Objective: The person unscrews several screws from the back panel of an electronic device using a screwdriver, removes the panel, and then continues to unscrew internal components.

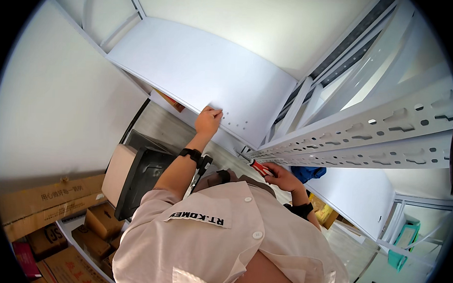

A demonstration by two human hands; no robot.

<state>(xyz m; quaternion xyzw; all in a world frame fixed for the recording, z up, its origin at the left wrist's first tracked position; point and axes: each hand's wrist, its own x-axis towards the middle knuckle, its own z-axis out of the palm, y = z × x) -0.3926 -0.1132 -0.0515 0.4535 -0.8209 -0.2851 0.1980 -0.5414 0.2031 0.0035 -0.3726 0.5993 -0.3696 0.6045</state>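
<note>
My left hand (208, 120) is over the front edge of a white metal shelf (199, 65), its fingers pinched together; whatever they hold is too small to make out. Right beside the fingertips, several small grey round pieces (237, 124) lie scattered on the shelf surface, too small to name. My right hand (285, 179) is lower and to the right, closed around a screwdriver (258, 167) with a red handle. Its thin shaft points up and left, toward the foot of a perforated white upright (346, 138). I cannot tell whether the tip touches the upright.
Slotted uprights and braces rise close on the right. At left stand a dark open bin (150, 171) and cardboard boxes (96, 232). A blue bundle (307, 173) sits by another white shelf (357, 196), with a yellow package (322, 209) below. A teal box (403, 245) is far right.
</note>
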